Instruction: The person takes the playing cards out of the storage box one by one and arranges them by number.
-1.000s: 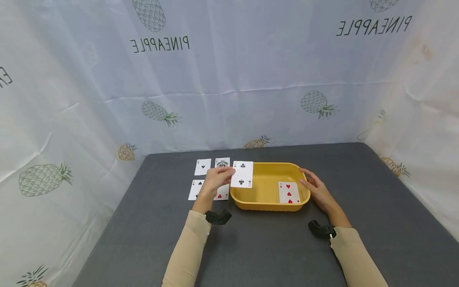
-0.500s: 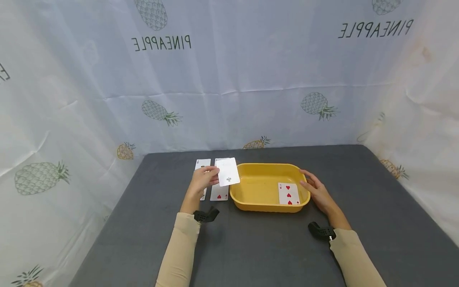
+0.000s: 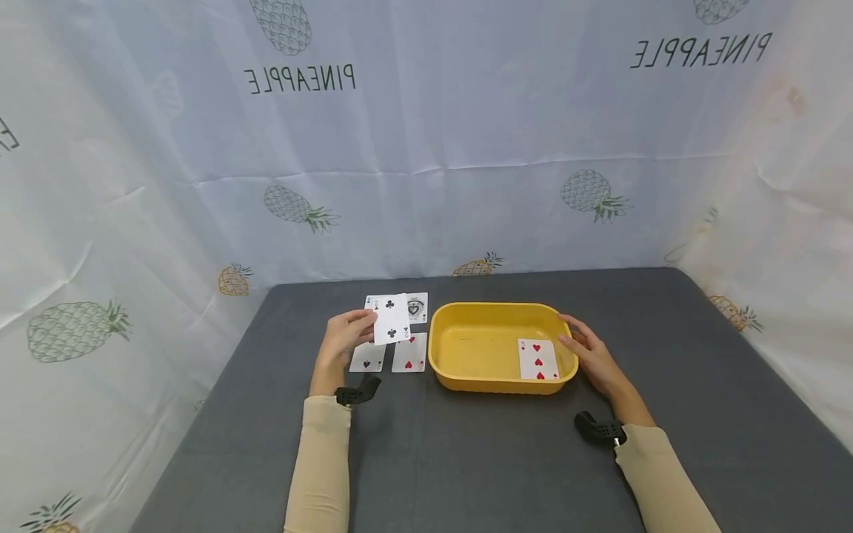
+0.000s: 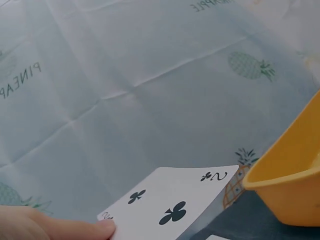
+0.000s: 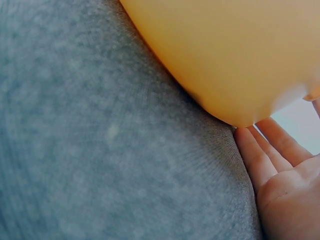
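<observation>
In the head view my left hand (image 3: 345, 337) pinches a two of clubs playing card (image 3: 392, 322) face up, over several cards on the table. Partly behind it lie a spade card (image 3: 366, 359), a red heart card (image 3: 409, 357) and a card with an ornate emblem (image 3: 418, 309). The left wrist view shows the thumb on the corner of the two of clubs (image 4: 165, 207). My right hand (image 3: 593, 359) holds the right end of a yellow plastic tray (image 3: 496, 386), thumb over its rim. Fingers (image 5: 257, 160) rest against its outer wall in the right wrist view.
A three of hearts (image 3: 537, 359) lies inside the tray at its right end. The dark grey table (image 3: 480, 459) meets a white pineapple-print curtain (image 3: 426, 215) at the back. Black wrist straps (image 3: 356, 392) sit on both wrists.
My left hand has moved left with the two of clubs, from the tray's left rim to over the cards on the table. The right hand and tray stay in place.
</observation>
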The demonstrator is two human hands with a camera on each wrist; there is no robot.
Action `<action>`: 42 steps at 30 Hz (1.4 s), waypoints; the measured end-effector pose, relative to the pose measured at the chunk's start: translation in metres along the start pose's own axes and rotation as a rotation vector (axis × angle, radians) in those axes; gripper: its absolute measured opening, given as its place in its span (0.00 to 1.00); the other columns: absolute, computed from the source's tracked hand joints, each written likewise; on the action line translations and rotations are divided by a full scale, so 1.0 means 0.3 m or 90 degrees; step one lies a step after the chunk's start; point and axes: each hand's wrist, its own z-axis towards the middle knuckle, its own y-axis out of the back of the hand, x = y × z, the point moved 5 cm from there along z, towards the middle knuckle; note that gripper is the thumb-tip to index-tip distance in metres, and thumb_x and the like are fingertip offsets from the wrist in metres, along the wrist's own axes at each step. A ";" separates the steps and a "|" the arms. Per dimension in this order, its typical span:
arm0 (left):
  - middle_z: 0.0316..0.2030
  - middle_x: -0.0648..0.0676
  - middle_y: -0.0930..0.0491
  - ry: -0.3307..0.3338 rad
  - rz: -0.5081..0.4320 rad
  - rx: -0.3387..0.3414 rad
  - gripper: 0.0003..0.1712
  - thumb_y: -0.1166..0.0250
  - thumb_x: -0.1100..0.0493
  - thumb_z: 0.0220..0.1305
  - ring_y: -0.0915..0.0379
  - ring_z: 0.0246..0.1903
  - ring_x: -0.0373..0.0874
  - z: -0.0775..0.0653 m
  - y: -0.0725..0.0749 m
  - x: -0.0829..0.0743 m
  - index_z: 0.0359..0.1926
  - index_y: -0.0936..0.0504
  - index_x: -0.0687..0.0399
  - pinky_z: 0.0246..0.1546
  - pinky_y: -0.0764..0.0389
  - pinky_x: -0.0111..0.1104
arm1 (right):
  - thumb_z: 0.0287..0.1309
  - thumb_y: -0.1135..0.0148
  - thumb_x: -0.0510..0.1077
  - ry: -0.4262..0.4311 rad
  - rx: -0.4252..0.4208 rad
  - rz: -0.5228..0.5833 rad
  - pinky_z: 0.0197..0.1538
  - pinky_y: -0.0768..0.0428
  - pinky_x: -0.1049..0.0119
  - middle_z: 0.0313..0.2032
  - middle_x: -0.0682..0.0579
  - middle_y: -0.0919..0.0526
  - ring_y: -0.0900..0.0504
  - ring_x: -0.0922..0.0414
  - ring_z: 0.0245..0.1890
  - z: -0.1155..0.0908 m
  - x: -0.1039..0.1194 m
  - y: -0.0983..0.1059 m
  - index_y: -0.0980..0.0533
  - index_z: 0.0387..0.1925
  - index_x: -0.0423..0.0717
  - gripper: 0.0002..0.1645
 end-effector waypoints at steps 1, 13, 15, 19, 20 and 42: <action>0.40 0.53 0.19 0.002 0.004 -0.003 0.23 0.38 0.59 0.66 0.24 0.28 0.30 0.001 0.007 0.003 0.58 0.24 0.68 0.31 0.19 0.19 | 0.71 0.51 0.52 -0.001 0.001 -0.002 0.47 0.25 0.86 0.71 0.30 0.45 0.29 0.79 0.47 -0.001 0.000 0.001 0.49 0.74 0.50 0.36; 0.60 0.67 0.25 0.009 0.006 -0.015 0.25 0.38 0.61 0.65 0.24 0.31 0.28 0.021 0.097 0.044 0.61 0.26 0.65 0.33 0.21 0.18 | 0.71 0.51 0.52 0.008 0.007 0.007 0.48 0.24 0.85 0.70 0.30 0.45 0.28 0.78 0.47 -0.001 0.002 -0.001 0.50 0.74 0.49 0.36; 0.60 0.68 0.26 0.011 0.011 -0.037 0.26 0.37 0.60 0.64 0.23 0.32 0.31 0.029 0.119 0.061 0.61 0.26 0.65 0.33 0.22 0.19 | 0.71 0.51 0.51 0.011 0.007 0.007 0.47 0.23 0.85 0.70 0.29 0.45 0.28 0.78 0.47 0.001 0.003 -0.002 0.50 0.74 0.48 0.36; 0.59 0.64 0.23 0.025 0.018 -0.106 0.26 0.34 0.57 0.62 0.21 0.38 0.37 0.115 0.181 0.170 0.60 0.23 0.60 0.37 0.21 0.24 | 0.71 0.51 0.50 0.014 0.007 0.008 0.47 0.23 0.84 0.70 0.29 0.45 0.28 0.79 0.47 0.002 0.006 -0.003 0.50 0.74 0.47 0.36; 0.58 0.63 0.22 0.030 0.019 -0.126 0.25 0.33 0.56 0.61 0.20 0.39 0.40 0.146 0.199 0.205 0.59 0.22 0.58 0.39 0.20 0.27 | 0.71 0.51 0.50 0.013 0.006 0.008 0.46 0.23 0.84 0.71 0.29 0.46 0.28 0.79 0.47 0.002 0.007 -0.003 0.50 0.74 0.47 0.36; 0.63 0.63 0.27 0.144 -0.068 -0.228 0.25 0.34 0.63 0.61 0.26 0.40 0.35 0.062 0.344 0.270 0.60 0.24 0.63 0.38 0.26 0.21 | 0.72 0.52 0.48 0.023 0.007 0.015 0.47 0.23 0.84 0.70 0.27 0.46 0.27 0.78 0.47 0.003 0.003 -0.005 0.49 0.74 0.47 0.34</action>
